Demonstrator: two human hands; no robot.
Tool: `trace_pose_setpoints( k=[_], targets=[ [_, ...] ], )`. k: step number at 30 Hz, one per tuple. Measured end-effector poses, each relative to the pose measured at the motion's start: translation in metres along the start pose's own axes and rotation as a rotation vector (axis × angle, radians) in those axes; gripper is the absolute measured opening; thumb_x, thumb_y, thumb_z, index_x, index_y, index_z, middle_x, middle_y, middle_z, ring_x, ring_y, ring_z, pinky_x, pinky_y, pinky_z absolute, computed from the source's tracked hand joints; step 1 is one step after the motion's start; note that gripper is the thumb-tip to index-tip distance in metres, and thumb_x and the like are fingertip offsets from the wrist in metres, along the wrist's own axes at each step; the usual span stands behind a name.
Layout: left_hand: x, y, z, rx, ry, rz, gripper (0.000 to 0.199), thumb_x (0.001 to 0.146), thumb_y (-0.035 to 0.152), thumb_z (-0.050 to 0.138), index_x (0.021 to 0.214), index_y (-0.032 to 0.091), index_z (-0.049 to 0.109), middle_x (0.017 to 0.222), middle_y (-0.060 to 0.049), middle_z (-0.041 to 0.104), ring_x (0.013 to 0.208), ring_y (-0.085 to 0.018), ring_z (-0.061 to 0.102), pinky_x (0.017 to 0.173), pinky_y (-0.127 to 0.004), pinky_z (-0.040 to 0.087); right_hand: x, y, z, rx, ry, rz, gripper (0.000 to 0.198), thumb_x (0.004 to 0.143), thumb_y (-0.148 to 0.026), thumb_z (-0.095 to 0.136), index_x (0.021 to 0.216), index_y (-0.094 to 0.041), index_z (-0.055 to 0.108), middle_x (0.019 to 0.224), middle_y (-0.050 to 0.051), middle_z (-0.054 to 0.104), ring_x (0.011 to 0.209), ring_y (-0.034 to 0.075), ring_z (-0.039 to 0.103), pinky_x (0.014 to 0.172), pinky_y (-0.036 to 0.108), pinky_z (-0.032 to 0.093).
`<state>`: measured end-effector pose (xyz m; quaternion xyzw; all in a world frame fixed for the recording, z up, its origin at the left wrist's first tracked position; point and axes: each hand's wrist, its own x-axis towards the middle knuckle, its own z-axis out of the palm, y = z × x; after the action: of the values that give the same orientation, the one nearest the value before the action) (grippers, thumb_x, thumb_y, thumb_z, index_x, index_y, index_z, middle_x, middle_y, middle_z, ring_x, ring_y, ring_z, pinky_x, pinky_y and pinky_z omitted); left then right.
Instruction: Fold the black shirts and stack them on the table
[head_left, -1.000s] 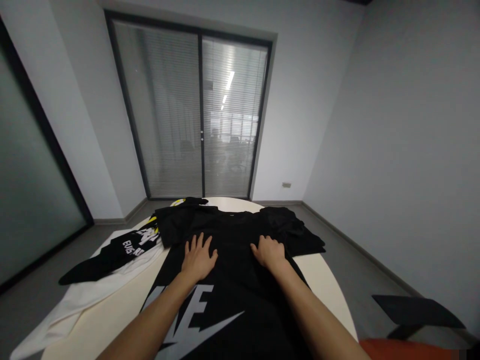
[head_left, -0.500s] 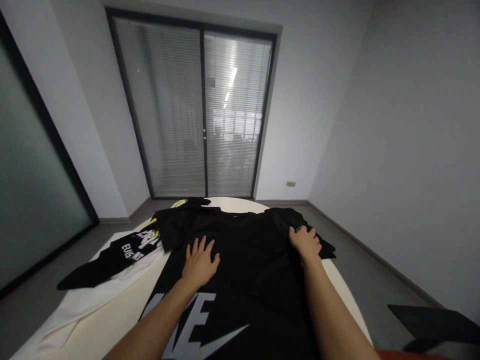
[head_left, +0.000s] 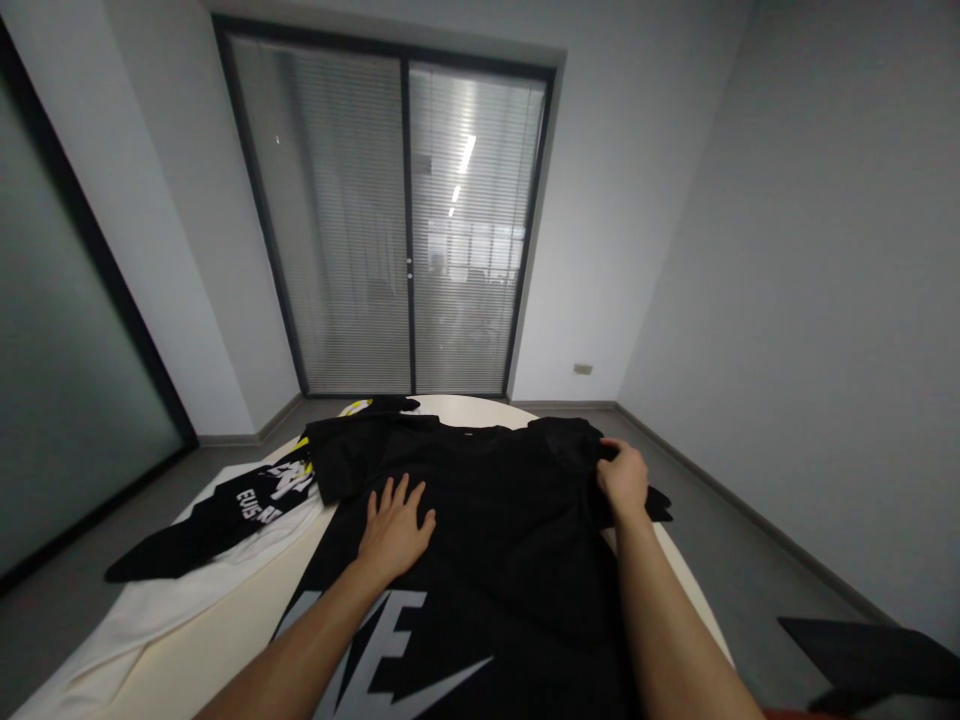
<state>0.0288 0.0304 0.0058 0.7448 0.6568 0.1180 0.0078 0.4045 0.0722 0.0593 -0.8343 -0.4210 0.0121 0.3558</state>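
Note:
A black T-shirt [head_left: 495, 530] with large grey lettering and a swoosh lies spread face up, its neckline toward the far side. My left hand [head_left: 396, 530] rests flat on the left part of its chest, fingers spread. At the right sleeve, my right hand [head_left: 624, 478] has its fingers bent and closed on the sleeve cloth, thumb side toward the shirt. The left sleeve [head_left: 341, 465] lies out over other clothes. Part of the shirt's lower right side is hidden behind my right forearm.
The shirt lies on a pale round-edged table [head_left: 465, 408]. At the left are a black garment with white print [head_left: 217, 525] and a white garment [head_left: 150, 625], hanging over the edge. A dark chair part [head_left: 870, 655] stands at lower right; a blind-covered glass door [head_left: 405, 230] is behind.
My right hand has moved slightly outward and away from me along the right sleeve, and its fingers have closed on the cloth. The left hand stays almost where it was.

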Motion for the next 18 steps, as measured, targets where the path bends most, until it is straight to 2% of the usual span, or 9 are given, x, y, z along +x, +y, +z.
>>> trace_pose_setpoints(
  k=[2, 4, 7, 11, 14, 18],
  targets=[
    [-0.001, 0.000, -0.001, -0.002, 0.003, 0.001, 0.057, 0.094, 0.046, 0.042, 0.146, 0.023, 0.047, 0.158, -0.010, 0.035, 0.147, -0.034, 0.025, 0.118, -0.055, 0.020, 0.000, -0.002, -0.003, 0.019, 0.029, 0.016, 0.051, 0.077, -0.011, 0.052, 0.127, -0.019, 0.061, 0.123, 0.016, 0.059, 0.113, 0.029, 0.061, 0.094, 0.037, 0.048],
    [-0.001, 0.000, -0.001, -0.002, 0.007, 0.004, 0.057, 0.094, 0.046, 0.042, 0.146, 0.023, 0.048, 0.158, -0.010, 0.035, 0.147, -0.034, 0.026, 0.118, -0.055, 0.020, -0.001, -0.001, -0.004, -0.005, 0.046, 0.088, 0.057, 0.078, -0.020, 0.057, 0.135, -0.018, 0.053, 0.134, 0.021, 0.051, 0.118, 0.032, 0.058, 0.095, 0.040, 0.048],
    [-0.001, 0.000, 0.000, 0.001, 0.014, 0.008, 0.056, 0.094, 0.045, 0.042, 0.145, 0.023, 0.049, 0.158, -0.010, 0.036, 0.147, -0.034, 0.026, 0.117, -0.055, 0.021, -0.003, 0.003, -0.006, -0.134, -0.031, 0.173, 0.068, 0.082, -0.041, 0.060, 0.142, -0.014, 0.043, 0.135, 0.026, 0.050, 0.122, 0.039, 0.054, 0.095, 0.049, 0.048],
    [-0.001, 0.000, 0.001, 0.010, 0.023, 0.008, 0.056, 0.094, 0.045, 0.043, 0.145, 0.023, 0.049, 0.158, -0.010, 0.036, 0.146, -0.035, 0.028, 0.117, -0.056, 0.021, -0.002, 0.008, -0.008, -0.293, -0.196, 0.196, 0.063, 0.085, -0.056, 0.052, 0.124, -0.006, 0.058, 0.121, 0.029, 0.061, 0.121, 0.042, 0.056, 0.095, 0.053, 0.046],
    [0.000, -0.001, 0.002, 0.012, 0.020, 0.006, 0.056, 0.094, 0.045, 0.042, 0.145, 0.023, 0.048, 0.158, -0.010, 0.036, 0.147, -0.034, 0.027, 0.117, -0.056, 0.021, 0.003, 0.012, -0.007, -0.277, -0.214, 0.200, 0.061, 0.084, -0.050, 0.057, 0.125, -0.005, 0.058, 0.119, 0.028, 0.064, 0.115, 0.040, 0.061, 0.091, 0.051, 0.049],
    [0.000, -0.002, 0.002, 0.011, 0.015, 0.007, 0.057, 0.094, 0.046, 0.042, 0.146, 0.023, 0.047, 0.158, -0.010, 0.035, 0.147, -0.034, 0.026, 0.117, -0.055, 0.020, 0.012, 0.016, 0.000, -0.082, -0.149, 0.096, 0.061, 0.078, -0.024, 0.062, 0.136, -0.012, 0.052, 0.116, 0.021, 0.068, 0.106, 0.031, 0.067, 0.089, 0.039, 0.051]
  ],
)
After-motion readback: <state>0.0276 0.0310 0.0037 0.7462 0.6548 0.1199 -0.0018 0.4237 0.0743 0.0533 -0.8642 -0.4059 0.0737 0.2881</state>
